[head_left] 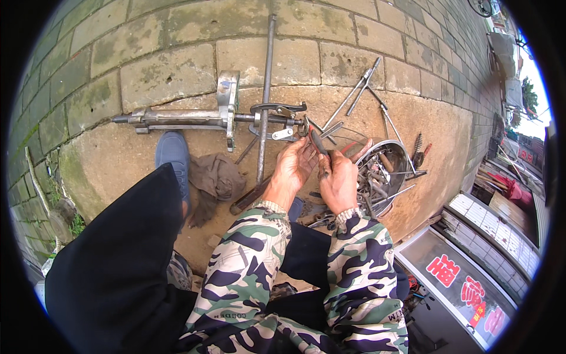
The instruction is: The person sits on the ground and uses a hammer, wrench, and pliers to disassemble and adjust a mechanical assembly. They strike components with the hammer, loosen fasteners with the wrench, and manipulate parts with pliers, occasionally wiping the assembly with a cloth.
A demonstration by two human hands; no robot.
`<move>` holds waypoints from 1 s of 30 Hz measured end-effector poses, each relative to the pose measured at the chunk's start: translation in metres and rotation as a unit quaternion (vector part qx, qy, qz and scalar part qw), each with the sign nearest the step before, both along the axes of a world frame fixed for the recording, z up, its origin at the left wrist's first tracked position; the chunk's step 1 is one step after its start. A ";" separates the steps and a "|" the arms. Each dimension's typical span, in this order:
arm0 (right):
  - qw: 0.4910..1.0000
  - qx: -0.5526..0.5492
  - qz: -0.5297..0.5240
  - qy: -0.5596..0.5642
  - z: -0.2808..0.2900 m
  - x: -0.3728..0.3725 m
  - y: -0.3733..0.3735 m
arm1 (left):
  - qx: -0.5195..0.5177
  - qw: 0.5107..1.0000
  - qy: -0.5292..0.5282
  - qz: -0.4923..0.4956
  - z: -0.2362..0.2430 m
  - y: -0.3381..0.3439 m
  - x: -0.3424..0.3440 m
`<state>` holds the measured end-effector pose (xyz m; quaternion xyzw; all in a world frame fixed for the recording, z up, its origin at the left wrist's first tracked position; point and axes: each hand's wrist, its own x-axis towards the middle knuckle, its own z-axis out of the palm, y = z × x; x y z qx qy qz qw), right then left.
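A steel shaft assembly (183, 120) with an upright metal bracket (227, 97) lies across the ground ahead of me. Clamped at its right end is a dark-armed puller (278, 108), crossed by a long steel bar (266, 71). My right hand (339, 179) grips a tool with red-and-black handles, which looks like pliers (316, 140); its tip is by the shaft's end. My left hand (294, 164) is just beside it, palm turned up and fingers loosely apart. Whether those fingertips touch the pliers is hard to see.
A round metal basin (407, 154) full of bolts and small tools stands at right. Beyond it lie T-handled wrenches (359, 88) and a spring (418, 143). A brown rag (219, 177) is next to my shoe (172, 154). A glass-fronted sign cabinet (448, 277) is at lower right.
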<state>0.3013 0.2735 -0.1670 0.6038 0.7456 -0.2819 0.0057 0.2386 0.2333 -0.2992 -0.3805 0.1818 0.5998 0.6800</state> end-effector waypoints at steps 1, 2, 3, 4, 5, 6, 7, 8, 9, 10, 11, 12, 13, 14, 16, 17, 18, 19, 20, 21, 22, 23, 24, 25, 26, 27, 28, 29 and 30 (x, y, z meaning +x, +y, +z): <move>0.999 0.016 0.013 -0.033 -0.001 -0.003 -0.007 | 0.004 1.000 0.012 -0.004 -0.001 0.000 0.000; 0.998 0.028 0.034 -0.043 -0.012 0.002 -0.015 | 0.007 1.000 0.025 -0.007 -0.003 0.000 0.001; 0.998 0.025 0.022 -0.060 -0.009 0.002 -0.022 | -0.003 0.999 0.033 -0.012 0.002 0.004 0.003; 0.997 0.022 0.012 -0.072 -0.011 0.001 -0.029 | -0.015 0.999 0.046 -0.017 0.003 0.005 0.005; 0.996 0.017 -0.003 -0.084 -0.017 0.005 -0.035 | -0.026 0.998 0.059 -0.021 0.003 0.007 0.006; 0.996 0.001 -0.022 -0.082 -0.019 0.004 -0.038 | -0.026 0.998 0.054 -0.019 0.002 0.007 0.005; 0.996 -0.014 -0.041 -0.079 -0.020 0.003 -0.039 | -0.027 0.998 0.049 -0.017 0.001 0.006 0.003; 0.995 -0.027 -0.059 -0.076 -0.022 0.004 -0.040 | -0.025 0.999 0.045 -0.015 0.000 0.006 0.002; 0.994 -0.045 -0.062 -0.076 -0.024 0.005 -0.039 | -0.016 0.999 0.048 -0.010 -0.001 0.006 0.001; 0.995 -0.043 -0.056 -0.067 -0.030 0.009 -0.041 | -0.007 0.999 0.053 -0.007 -0.003 0.005 0.002; 0.996 -0.041 -0.049 -0.058 -0.037 0.012 -0.043 | 0.002 0.998 0.058 -0.004 -0.005 0.004 0.002; 0.997 -0.039 -0.043 -0.049 -0.042 0.015 -0.045 | -0.001 0.998 0.065 -0.010 -0.007 0.003 0.002; 0.996 -0.050 -0.050 -0.056 -0.043 0.015 -0.046 | -0.003 0.997 0.069 -0.016 -0.006 0.003 0.001; 0.996 -0.050 -0.054 -0.059 -0.042 0.015 -0.047 | -0.005 0.997 0.073 -0.022 -0.005 0.003 0.000; 0.995 -0.050 -0.061 -0.064 -0.041 0.013 -0.048 | 0.000 0.998 0.062 -0.020 -0.003 0.002 -0.003; 0.994 -0.046 -0.065 -0.069 -0.038 0.012 -0.048 | 0.003 0.998 0.057 -0.019 -0.001 0.003 -0.004; 0.994 -0.042 -0.068 -0.074 -0.034 0.009 -0.046 | 0.001 0.999 0.051 -0.018 0.000 0.003 -0.006; 0.994 -0.038 -0.069 -0.079 -0.028 0.005 -0.043 | -0.001 0.999 0.045 -0.015 0.001 0.005 -0.007; 0.996 -0.015 -0.064 -0.057 -0.024 0.004 -0.042 | -0.003 0.999 0.040 -0.012 0.002 0.006 -0.008; 0.998 0.008 -0.059 -0.034 -0.021 0.003 -0.039 | -0.004 0.999 0.033 -0.005 0.004 0.006 -0.009; 0.998 0.030 -0.054 -0.010 -0.018 0.002 -0.036 | -0.007 1.000 0.028 0.001 0.005 0.006 -0.010; 0.998 0.057 -0.035 0.019 -0.013 -0.002 -0.031 | -0.009 1.000 0.024 0.008 0.005 0.006 -0.010; 0.996 0.080 -0.030 0.020 -0.002 -0.010 -0.025 | -0.012 1.000 0.020 0.018 0.004 0.006 -0.011; 0.997 0.068 -0.044 0.018 0.007 -0.013 -0.019 | -0.013 1.000 0.013 0.024 0.004 0.007 -0.009; 0.997 0.055 -0.060 0.016 0.009 -0.012 -0.013 | -0.015 1.000 0.006 0.026 0.001 0.007 -0.004; 0.996 0.072 -0.058 0.018 0.010 -0.009 -0.008 | -0.014 1.000 0.003 0.019 -0.001 0.008 0.000; 0.995 0.086 -0.047 0.023 0.015 -0.014 -0.003 | -0.015 1.000 0.003 0.020 -0.003 0.006 -0.002; 0.993 0.090 -0.067 0.037 0.018 -0.018 0.001 | -0.017 1.000 0.003 0.022 -0.004 0.005 -0.003; 0.993 0.100 -0.053 0.028 0.021 -0.022 0.006 | -0.013 1.000 0.001 0.019 -0.006 0.004 -0.005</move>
